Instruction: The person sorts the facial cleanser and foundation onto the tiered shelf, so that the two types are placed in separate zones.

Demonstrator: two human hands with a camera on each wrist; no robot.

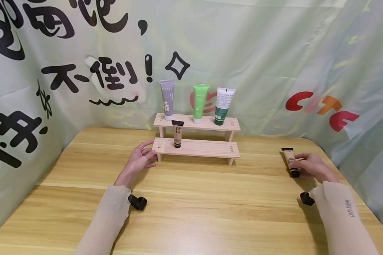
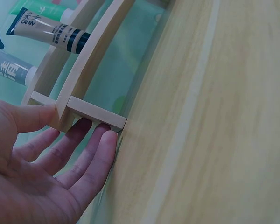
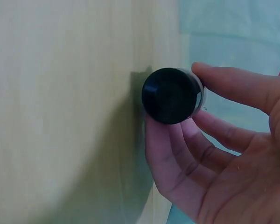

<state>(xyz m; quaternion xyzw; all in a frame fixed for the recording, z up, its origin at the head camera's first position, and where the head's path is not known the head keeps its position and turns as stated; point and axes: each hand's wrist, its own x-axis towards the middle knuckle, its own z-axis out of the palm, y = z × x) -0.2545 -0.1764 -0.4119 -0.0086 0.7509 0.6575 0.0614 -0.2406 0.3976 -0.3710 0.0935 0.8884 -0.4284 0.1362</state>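
Observation:
In the head view my left hand (image 1: 139,159) is at the left end of the lower tier of a two-tier wooden display stand (image 1: 201,152). Its thumb (image 2: 35,116) lies against the board's end, and the other fingers curl under beside the stand's leg (image 2: 97,113). Far to the right, my right hand (image 1: 314,167) pinches a beige squeeze tube (image 1: 288,158) by its sides, black cap (image 3: 170,95) toward me. A similar small beige tube (image 1: 177,135) stands cap down on the lower tier.
Along the upper tier stand a lilac tube (image 1: 168,99), a bright green tube (image 1: 199,102) and a white and dark green tube (image 1: 224,106). A printed cloth curtain (image 1: 242,42) hangs behind the wooden table (image 1: 210,205) and along its sides.

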